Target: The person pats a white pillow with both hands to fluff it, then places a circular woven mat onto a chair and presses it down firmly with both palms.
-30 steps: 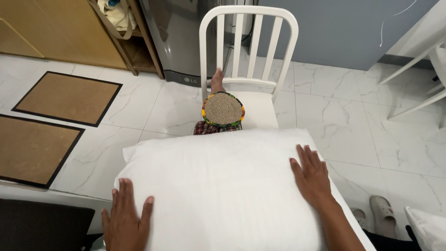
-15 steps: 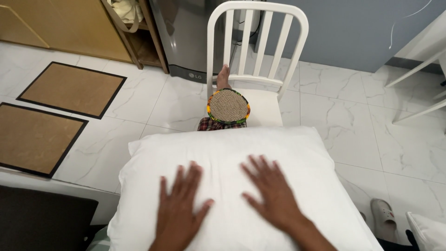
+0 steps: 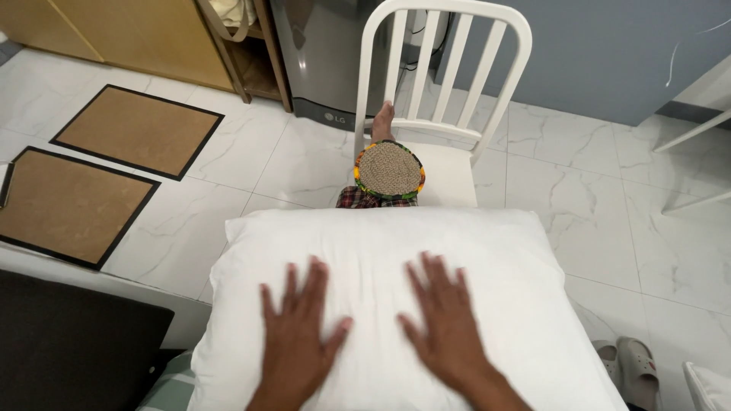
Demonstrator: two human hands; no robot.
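While palms hide pillow (image 3: 396, 251) middle, wrists cropped

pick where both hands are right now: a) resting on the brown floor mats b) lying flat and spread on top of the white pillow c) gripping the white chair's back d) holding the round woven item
b, the left hand and right hand both lie palm down with fingers spread on the white pillow, clear of the white chair behind it.
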